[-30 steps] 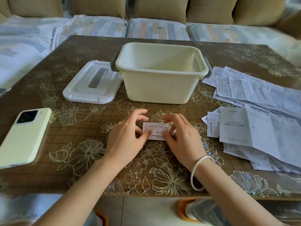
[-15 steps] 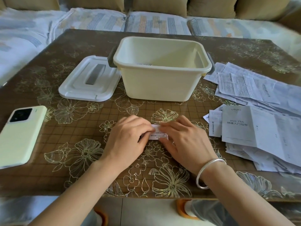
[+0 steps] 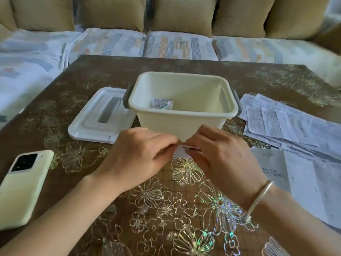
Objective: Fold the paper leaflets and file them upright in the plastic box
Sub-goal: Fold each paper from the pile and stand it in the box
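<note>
A small folded white leaflet is held just above the table, in front of the cream plastic box. My left hand pinches its left end and my right hand pinches its right end; most of the paper is hidden by my fingers. The box stands open at the table's middle, with one folded leaflet leaning against its left inner wall. A heap of unfolded leaflets lies to the right of the box.
The box's white lid lies flat to the left of the box. A pale green phone rests at the table's left front. The brown flower-patterned table stands before a sofa with cushions.
The leaflet has been folded narrower and lifted off the table, both hands now pinching it closer to the box. The view has tilted up, showing the box's inside.
</note>
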The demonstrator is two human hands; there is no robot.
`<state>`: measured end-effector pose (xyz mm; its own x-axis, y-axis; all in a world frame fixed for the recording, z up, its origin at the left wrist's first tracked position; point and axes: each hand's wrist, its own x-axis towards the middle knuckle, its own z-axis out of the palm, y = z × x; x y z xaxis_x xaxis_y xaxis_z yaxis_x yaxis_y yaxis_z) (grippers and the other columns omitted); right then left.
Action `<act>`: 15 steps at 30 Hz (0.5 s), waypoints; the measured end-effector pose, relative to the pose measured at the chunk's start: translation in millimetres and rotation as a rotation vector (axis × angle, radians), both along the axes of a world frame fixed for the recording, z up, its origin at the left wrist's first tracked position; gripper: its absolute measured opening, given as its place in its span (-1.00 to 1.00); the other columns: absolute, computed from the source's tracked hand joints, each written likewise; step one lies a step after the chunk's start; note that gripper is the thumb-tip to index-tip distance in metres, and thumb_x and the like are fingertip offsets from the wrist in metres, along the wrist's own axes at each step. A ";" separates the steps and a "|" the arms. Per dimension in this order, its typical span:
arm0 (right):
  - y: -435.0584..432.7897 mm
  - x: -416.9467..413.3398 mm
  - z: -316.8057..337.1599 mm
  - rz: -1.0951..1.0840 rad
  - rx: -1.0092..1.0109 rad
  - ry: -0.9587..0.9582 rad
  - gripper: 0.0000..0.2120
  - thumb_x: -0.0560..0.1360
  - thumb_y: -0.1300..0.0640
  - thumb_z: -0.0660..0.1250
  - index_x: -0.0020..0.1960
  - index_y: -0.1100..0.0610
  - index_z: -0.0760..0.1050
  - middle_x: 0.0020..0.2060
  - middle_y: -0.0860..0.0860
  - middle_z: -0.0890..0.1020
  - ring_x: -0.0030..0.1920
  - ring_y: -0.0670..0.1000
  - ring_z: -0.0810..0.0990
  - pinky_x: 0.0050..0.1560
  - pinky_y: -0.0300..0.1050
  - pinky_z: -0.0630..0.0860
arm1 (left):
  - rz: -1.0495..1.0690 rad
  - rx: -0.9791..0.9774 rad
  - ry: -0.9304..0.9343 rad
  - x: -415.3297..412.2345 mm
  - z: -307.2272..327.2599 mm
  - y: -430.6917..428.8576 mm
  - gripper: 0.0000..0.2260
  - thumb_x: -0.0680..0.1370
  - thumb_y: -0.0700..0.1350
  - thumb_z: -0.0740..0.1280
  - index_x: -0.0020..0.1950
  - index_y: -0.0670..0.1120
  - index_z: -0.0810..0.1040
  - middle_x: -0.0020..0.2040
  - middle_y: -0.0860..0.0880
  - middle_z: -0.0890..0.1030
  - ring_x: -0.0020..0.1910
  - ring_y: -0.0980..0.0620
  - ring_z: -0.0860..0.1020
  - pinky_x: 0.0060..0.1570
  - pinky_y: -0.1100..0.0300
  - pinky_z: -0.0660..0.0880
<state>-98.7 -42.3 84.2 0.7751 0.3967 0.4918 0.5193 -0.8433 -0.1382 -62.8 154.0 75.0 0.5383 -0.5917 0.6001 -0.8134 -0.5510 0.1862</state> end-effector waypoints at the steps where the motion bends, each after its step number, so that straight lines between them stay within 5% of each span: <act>1: -2.1 7.7 13.4 -0.003 0.054 0.015 -0.93 0.48 0.10 0.35 -0.14 0.08 0.57 -0.26 -0.06 0.57 -0.33 0.01 0.56 -0.42 -0.01 0.54 | -0.016 -0.034 -0.014 7.9 14.2 -0.6 -0.82 0.56 -0.07 0.32 -0.03 -0.11 0.70 -0.15 0.04 0.71 -0.26 0.09 0.66 -0.28 0.21 0.57; 5: -11.8 47.0 52.0 -0.045 0.256 0.144 -0.98 0.44 0.12 0.42 -0.15 0.05 0.63 -0.32 -0.12 0.59 -0.38 -0.13 0.53 -0.30 -0.16 0.54 | 0.141 -0.196 -0.100 49.2 60.0 9.3 -0.84 0.61 -0.12 0.31 -0.02 -0.15 0.66 -0.11 0.02 0.66 -0.23 0.10 0.62 -0.24 0.13 0.56; 8: -23.1 92.1 61.7 -0.139 0.332 0.231 -0.96 0.44 0.11 0.43 -0.12 0.06 0.64 -0.33 -0.11 0.60 -0.32 -0.10 0.58 -0.22 -0.15 0.55 | 0.397 -0.199 0.019 84.3 77.4 13.0 -0.93 0.56 -0.09 0.37 -0.03 -0.03 0.63 -0.15 0.10 0.61 -0.29 0.25 0.54 -0.27 0.22 0.50; 15: -14.9 180.4 30.3 -0.317 -0.242 0.363 -0.91 0.49 0.08 0.31 -0.05 -0.06 0.57 -0.08 -0.02 0.66 -0.07 0.10 0.60 -0.10 -0.12 0.52 | 0.324 0.485 0.333 146.3 59.1 -27.5 -0.80 0.46 0.13 0.43 0.05 0.13 0.64 -0.08 0.19 0.59 -0.15 0.13 0.48 -0.16 0.21 0.36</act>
<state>81.8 -57.1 114.5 0.9783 0.1846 0.0938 0.1893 -0.9809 -0.0440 83.5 126.5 134.1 0.8447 -0.5296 0.0777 -0.5344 -0.8425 0.0680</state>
